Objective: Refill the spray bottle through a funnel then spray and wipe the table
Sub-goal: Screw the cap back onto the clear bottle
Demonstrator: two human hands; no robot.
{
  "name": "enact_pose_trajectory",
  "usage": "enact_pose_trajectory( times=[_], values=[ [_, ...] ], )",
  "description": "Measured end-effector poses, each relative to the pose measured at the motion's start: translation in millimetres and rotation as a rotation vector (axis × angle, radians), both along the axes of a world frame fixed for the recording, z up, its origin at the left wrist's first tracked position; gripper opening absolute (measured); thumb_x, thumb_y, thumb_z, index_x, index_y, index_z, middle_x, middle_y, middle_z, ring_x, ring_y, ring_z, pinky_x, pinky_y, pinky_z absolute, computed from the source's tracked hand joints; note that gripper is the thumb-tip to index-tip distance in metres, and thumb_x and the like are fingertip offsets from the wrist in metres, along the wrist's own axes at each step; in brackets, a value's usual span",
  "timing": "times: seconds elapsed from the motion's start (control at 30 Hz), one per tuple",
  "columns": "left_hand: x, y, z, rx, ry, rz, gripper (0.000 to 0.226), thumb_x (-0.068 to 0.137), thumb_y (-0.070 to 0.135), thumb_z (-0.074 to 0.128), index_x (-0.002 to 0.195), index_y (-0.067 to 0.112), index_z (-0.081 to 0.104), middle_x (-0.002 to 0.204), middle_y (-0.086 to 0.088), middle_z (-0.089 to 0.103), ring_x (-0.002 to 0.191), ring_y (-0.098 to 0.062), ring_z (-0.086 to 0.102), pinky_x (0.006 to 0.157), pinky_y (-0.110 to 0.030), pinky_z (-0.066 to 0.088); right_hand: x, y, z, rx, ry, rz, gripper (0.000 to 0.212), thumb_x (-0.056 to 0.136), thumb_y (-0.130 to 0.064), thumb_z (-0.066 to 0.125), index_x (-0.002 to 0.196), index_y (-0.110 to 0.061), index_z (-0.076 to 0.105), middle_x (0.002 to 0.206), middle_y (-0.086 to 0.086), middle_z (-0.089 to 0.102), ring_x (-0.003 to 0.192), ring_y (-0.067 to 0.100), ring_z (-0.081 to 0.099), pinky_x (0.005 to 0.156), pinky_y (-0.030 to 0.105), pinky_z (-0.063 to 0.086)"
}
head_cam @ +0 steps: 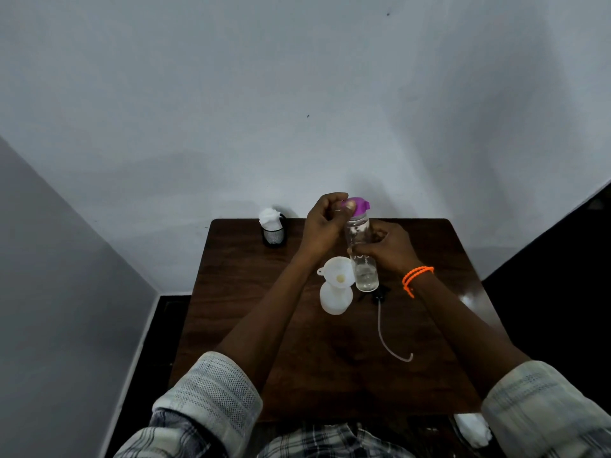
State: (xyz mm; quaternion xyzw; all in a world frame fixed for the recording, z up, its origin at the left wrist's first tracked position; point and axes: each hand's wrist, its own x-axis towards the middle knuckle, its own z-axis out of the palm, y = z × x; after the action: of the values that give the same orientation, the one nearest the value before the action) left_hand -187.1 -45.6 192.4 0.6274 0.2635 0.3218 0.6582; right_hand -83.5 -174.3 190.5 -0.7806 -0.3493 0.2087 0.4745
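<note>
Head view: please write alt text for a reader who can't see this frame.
A person's left hand grips the purple cap of a clear water bottle that the right hand holds upright, beside a white spray bottle with a funnel in its neck, on a dark wooden table.

A black mesh cup (274, 233) stuffed with white tissue (269, 215) stands at the bench's far left corner, against the pale wall (297, 94); dark floor (562, 259) shows to the right
</note>
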Motion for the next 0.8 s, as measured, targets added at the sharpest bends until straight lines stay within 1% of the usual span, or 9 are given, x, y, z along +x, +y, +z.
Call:
enact_pose_trajectory(
  times=[0.1, 0.17, 0.23, 0.3, 0.37, 0.43, 0.5, 0.63, 0.8],
  values=[
    [-1, -2, 1, -0.027, -0.02, 0.01, 0.052, 0.08, 0.026, 0.086, 0.124, 0.014, 0.062, 0.112, -0.008, 0.071, 0.096, -0.015, 0.072, 0.077, -0.024, 0.058, 0, 1, 0, -0.014, -0.021, 0.013, 0.033, 0.055, -0.021, 0.091, 0.083, -0.015, 0.076, 0.081, 0.002, 0.078, 0.08, 0.021, 0.076, 0.078, 0.048, 0.061],
    [-2, 1, 1, -0.013, -0.01, 0.044, 0.054, 0.08, 0.026, 0.086, 0.127, 0.016, 0.06, 0.112, -0.008, 0.07, 0.092, -0.012, 0.072, 0.072, -0.02, 0.057, -1, 1, 2, -0.009, -0.024, 0.013, 0.033, 0.055, -0.022, 0.091, 0.083, -0.015, 0.076, 0.081, 0.003, 0.078, 0.079, 0.022, 0.076, 0.078, 0.048, 0.061],
    [-5, 4, 1, -0.011, -0.006, 0.057, 0.048, 0.085, 0.023, 0.082, 0.127, 0.016, 0.061, 0.112, -0.007, 0.069, 0.086, -0.005, 0.069, 0.07, -0.016, 0.054, -1, 0, 3, 0.0, -0.014, 0.006, 0.03, 0.056, -0.018, 0.09, 0.082, -0.014, 0.076, 0.08, 0.004, 0.078, 0.078, 0.024, 0.076, 0.077, 0.047, 0.062],
    [-8, 7, -2, -0.019, -0.005, 0.048, 0.037, 0.091, 0.017, 0.076, 0.125, 0.012, 0.064, 0.103, -0.001, 0.071, 0.082, -0.003, 0.068, 0.073, -0.021, 0.055, -2, -2, 6, 0.011, -0.004, 0.005, 0.028, 0.059, -0.011, 0.09, 0.083, -0.012, 0.076, 0.079, 0.005, 0.077, 0.078, 0.023, 0.076, 0.076, 0.042, 0.061],
    [-9, 8, -5, -0.051, -0.028, 0.034, 0.025, 0.096, 0.012, 0.068, 0.12, 0.005, 0.068, 0.097, -0.002, 0.074, 0.083, -0.007, 0.068, 0.079, -0.029, 0.056, -3, -3, 7, 0.017, 0.001, 0.011, 0.029, 0.06, -0.007, 0.09, 0.085, -0.012, 0.076, 0.079, 0.004, 0.078, 0.078, 0.022, 0.076, 0.074, 0.038, 0.061],
    [-10, 6, -4, -0.119, -0.076, 0.026, 0.023, 0.1, 0.015, 0.063, 0.116, 0.0, 0.07, 0.103, -0.012, 0.074, 0.089, -0.014, 0.067, 0.083, -0.035, 0.056, -5, -2, 9, 0.021, -0.006, 0.02, 0.031, 0.06, -0.007, 0.089, 0.087, -0.014, 0.077, 0.08, 0.003, 0.078, 0.078, 0.02, 0.076, 0.074, 0.035, 0.061],
    [-10, 1, 2, -0.152, -0.091, 0.022, 0.026, 0.097, 0.02, 0.067, 0.115, 0.001, 0.07, 0.106, -0.013, 0.075, 0.092, -0.013, 0.069, 0.082, -0.03, 0.057, -7, 0, 10, 0.03, -0.013, 0.024, 0.031, 0.06, -0.008, 0.089, 0.087, -0.017, 0.078, 0.08, 0.002, 0.078, 0.078, 0.02, 0.075, 0.073, 0.034, 0.061],
    [-7, -6, 8, -0.12, -0.106, 0.0, 0.034, 0.083, 0.009, 0.082, 0.115, 0.009, 0.068, 0.107, -0.008, 0.076, 0.095, -0.012, 0.072, 0.082, -0.024, 0.057, -10, 2, 11, 0.05, 0.004, 0.015, 0.032, 0.059, -0.007, 0.089, 0.088, -0.016, 0.078, 0.08, 0.001, 0.078, 0.08, 0.021, 0.076, 0.068, 0.024, 0.059],
    [-7, -5, 9, -0.148, -0.081, -0.033, 0.044, 0.093, 0.02, 0.073, 0.134, 0.01, 0.06, 0.109, -0.006, 0.075, 0.098, -0.01, 0.07, 0.087, -0.026, 0.057, -8, 3, 8, 0.059, 0.043, -0.001, 0.041, 0.051, -0.021, 0.087, 0.091, -0.017, 0.078, 0.084, 0.003, 0.079, 0.082, 0.024, 0.076, 0.08, 0.044, 0.062]
  ],
)
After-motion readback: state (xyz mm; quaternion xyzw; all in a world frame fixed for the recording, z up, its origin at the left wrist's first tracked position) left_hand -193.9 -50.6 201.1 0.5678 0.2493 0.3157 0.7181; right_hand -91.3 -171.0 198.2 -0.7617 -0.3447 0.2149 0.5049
